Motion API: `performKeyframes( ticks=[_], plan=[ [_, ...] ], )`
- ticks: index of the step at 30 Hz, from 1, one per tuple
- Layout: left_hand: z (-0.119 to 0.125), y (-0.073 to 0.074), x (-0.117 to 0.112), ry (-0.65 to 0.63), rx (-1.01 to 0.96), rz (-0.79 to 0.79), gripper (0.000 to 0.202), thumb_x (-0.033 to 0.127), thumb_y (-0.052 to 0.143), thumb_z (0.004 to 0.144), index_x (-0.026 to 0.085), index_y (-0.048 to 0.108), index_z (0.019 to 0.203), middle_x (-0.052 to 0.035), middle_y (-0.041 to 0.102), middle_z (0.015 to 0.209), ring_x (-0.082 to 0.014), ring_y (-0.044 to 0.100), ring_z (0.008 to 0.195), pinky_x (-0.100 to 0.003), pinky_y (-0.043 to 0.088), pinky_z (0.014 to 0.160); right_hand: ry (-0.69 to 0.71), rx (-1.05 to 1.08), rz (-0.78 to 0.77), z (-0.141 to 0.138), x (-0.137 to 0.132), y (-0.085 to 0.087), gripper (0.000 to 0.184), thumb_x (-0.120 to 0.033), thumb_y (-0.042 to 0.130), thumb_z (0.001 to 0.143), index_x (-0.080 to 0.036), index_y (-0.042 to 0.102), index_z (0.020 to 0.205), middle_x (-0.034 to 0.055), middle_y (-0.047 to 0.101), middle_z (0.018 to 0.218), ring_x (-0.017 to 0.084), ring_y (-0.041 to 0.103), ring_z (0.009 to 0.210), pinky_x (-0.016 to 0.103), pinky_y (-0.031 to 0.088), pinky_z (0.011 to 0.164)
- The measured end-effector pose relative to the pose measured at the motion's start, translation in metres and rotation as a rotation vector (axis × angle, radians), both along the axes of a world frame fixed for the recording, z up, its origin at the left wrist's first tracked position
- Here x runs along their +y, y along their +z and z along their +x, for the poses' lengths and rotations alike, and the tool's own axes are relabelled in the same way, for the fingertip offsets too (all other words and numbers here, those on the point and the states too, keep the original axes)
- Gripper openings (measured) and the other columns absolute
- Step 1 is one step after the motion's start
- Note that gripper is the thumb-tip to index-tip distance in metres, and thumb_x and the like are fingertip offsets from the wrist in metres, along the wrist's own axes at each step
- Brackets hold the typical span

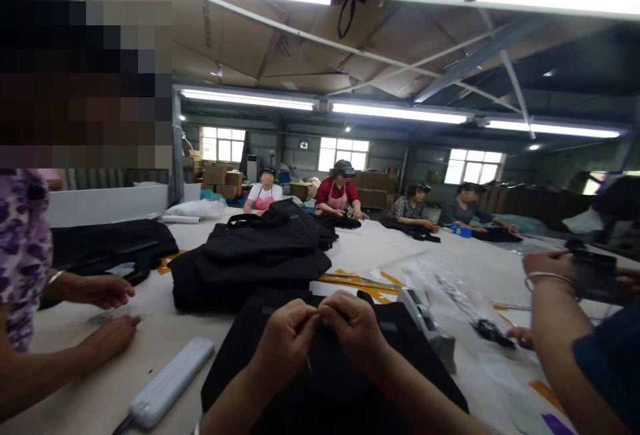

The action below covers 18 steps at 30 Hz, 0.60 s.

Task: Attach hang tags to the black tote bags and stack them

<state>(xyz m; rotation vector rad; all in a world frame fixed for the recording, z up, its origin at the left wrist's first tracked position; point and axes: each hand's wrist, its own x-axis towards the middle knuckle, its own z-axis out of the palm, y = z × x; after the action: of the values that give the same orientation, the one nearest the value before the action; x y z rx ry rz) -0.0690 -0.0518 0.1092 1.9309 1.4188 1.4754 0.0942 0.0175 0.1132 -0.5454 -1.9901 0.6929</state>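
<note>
Left hand [287, 335] and right hand [356, 328] pinch narrowly, contents unclear, over black fabric [327, 395], its left edge crowding a power strip [170, 382].

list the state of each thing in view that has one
Left hand, fingertips pinched
Right hand, fingertips pinched; anything held unclear
Black fabric item, spread under both hands
Black pile, heaped
Ceiling light, lit
White bar, lying flat, cord attached
Clear plastic, crumpled
</note>
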Motion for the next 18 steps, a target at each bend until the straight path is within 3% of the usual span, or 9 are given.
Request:
performKeyframes(
  ticks=[3, 6, 9, 18],
  plan=[
    [0.000, 0.001, -0.001, -0.012, -0.118, -0.082, 0.033, 0.044, 0.055, 0.095, 0.018, 0.072, 0.083, -0.0030, 0.066, 0.078, -0.0175, 0.059, 0.075, -0.027, 0.044, 0.069, 0.095, 0.008, -0.092, 0.001, 0.001, 0.000, 0.024, -0.037, 0.061, 0.094, -0.021, 0.076, 0.104, 0.0068, 0.071, 0.098, 0.020, 0.064, 0.092, 0.033, 0.049, 0.084],
    [0.000, -0.002, 0.000, -0.054, -0.205, -0.150, 0.038, 0.049, 0.055, 0.094, 0.017, 0.071, 0.084, -0.0021, 0.065, 0.072, -0.0159, 0.056, 0.070, -0.025, 0.043, 0.064, 0.147, 0.021, -0.202, 0.001, 0.001, -0.003, 0.024, -0.039, 0.063, 0.092, -0.021, 0.079, 0.099, 0.0062, 0.071, 0.092, 0.019, 0.063, 0.085, 0.032, 0.049, 0.077],
    [0.001, -0.010, 0.001, -0.053, -0.292, -0.214, 0.043, 0.055, 0.057, 0.091, 0.016, 0.068, 0.079, 0.0023, 0.053, 0.058, -0.0110, 0.045, 0.053, -0.022, 0.034, 0.050, 0.130, 0.044, -0.264, 0.000, 0.000, -0.004, 0.020, -0.037, 0.068, 0.087, -0.021, 0.079, 0.091, 0.0037, 0.070, 0.084, 0.016, 0.060, 0.073, 0.029, 0.048, 0.068],
    [0.015, -0.018, 0.002, 0.043, -0.484, -0.291, 0.040, 0.054, 0.066, 0.082, 0.015, 0.070, 0.078, 0.0032, 0.049, 0.054, -0.0093, 0.039, 0.049, -0.020, 0.028, 0.045, -0.056, -0.005, -0.089, 0.000, -0.004, -0.006, 0.015, -0.024, 0.066, 0.087, -0.021, 0.075, 0.076, 0.0009, 0.067, 0.072, 0.015, 0.061, 0.070, 0.027, 0.047, 0.068]
  ],
)
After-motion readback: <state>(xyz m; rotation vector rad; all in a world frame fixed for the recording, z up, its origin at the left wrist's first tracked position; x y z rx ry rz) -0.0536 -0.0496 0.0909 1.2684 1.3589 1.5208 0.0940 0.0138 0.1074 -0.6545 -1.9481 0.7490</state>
